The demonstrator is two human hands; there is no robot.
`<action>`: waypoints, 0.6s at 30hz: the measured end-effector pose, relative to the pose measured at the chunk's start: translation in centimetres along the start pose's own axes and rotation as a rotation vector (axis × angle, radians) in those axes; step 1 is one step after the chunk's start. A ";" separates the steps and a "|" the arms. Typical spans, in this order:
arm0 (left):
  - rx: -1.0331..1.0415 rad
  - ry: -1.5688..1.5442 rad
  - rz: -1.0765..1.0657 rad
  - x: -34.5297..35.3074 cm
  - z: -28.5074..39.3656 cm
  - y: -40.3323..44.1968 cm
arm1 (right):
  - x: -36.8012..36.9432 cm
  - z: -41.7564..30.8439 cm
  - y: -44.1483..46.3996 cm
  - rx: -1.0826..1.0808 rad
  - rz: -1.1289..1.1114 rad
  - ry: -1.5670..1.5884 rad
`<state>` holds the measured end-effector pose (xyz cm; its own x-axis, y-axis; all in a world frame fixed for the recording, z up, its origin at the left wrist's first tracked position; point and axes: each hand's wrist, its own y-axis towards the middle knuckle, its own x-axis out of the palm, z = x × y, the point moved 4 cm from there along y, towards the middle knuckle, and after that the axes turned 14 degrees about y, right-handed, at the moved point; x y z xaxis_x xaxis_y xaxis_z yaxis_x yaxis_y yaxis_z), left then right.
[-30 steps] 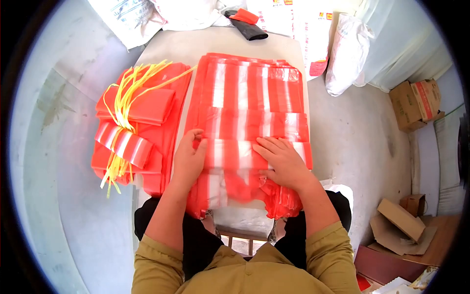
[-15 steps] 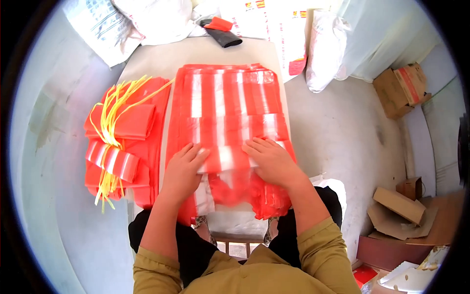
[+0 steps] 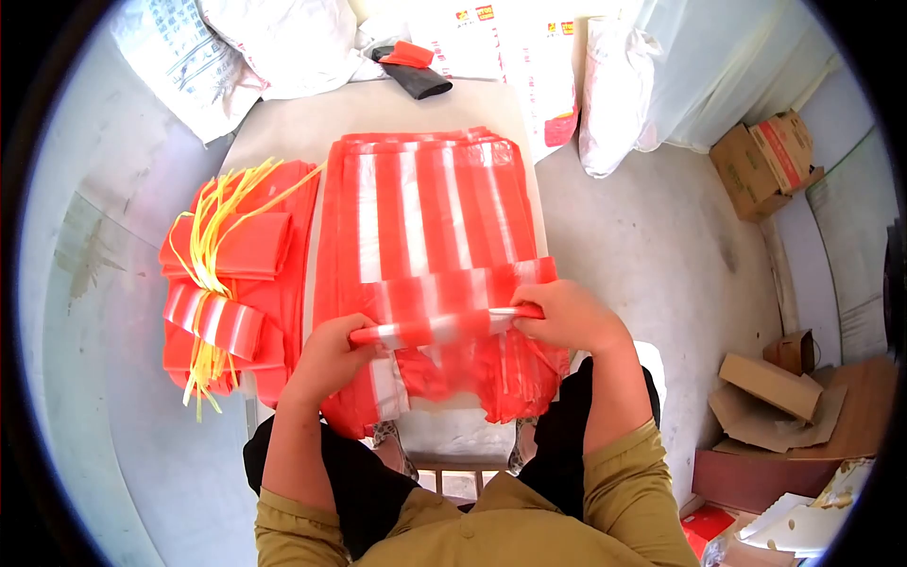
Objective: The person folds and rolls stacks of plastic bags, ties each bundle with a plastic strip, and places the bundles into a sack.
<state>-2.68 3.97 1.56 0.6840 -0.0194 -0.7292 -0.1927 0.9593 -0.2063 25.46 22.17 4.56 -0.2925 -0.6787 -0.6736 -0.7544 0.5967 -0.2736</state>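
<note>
A stack of red-and-white striped plastic bags (image 3: 430, 203) lies in front of me. Across its near part runs a folded striped plastic bag (image 3: 453, 293). My left hand (image 3: 331, 357) pinches the left end of its near folded edge, thumb and fingers closed. At the right end, my right hand (image 3: 574, 317) grips the same edge. Below the fold, the crumpled near ends of the stack hang by the table edge, partly blurred. To the left rest folded red plastic bags (image 3: 250, 246) with a small striped roll and yellow strips (image 3: 203, 260) lying over them.
The pale table (image 3: 283, 109) carries the bags. At its far edge are a black-and-red rolled item (image 3: 416, 77) and white sacks (image 3: 279, 47). Cardboard boxes (image 3: 765, 165) stand on the floor to the right, with more opened cardboard (image 3: 770, 387) nearer me.
Both hands went from lying flat on the striped bags to gripping the near folded edge. The folded part has come nearer me, and the view has shifted slightly.
</note>
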 end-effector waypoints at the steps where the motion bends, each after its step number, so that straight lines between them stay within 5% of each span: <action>1: -0.028 -0.060 -0.002 0.1 -0.1 0.0 | -0.4 0.2 -0.3 -0.018 0.027 0.028; 9: -0.106 -0.412 0.072 1.3 -2.7 1.0 | -1.3 5.8 -0.6 0.119 0.029 0.811; 18: -0.185 -0.433 0.139 2.4 -4.8 2.2 | -0.8 5.8 0.2 0.211 0.185 0.857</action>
<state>-4.88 4.68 -3.80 0.8652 0.2616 -0.4277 -0.3976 0.8777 -0.2674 28.93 25.35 1.06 -0.7998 -0.6002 0.0001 -0.5530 0.7369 -0.3888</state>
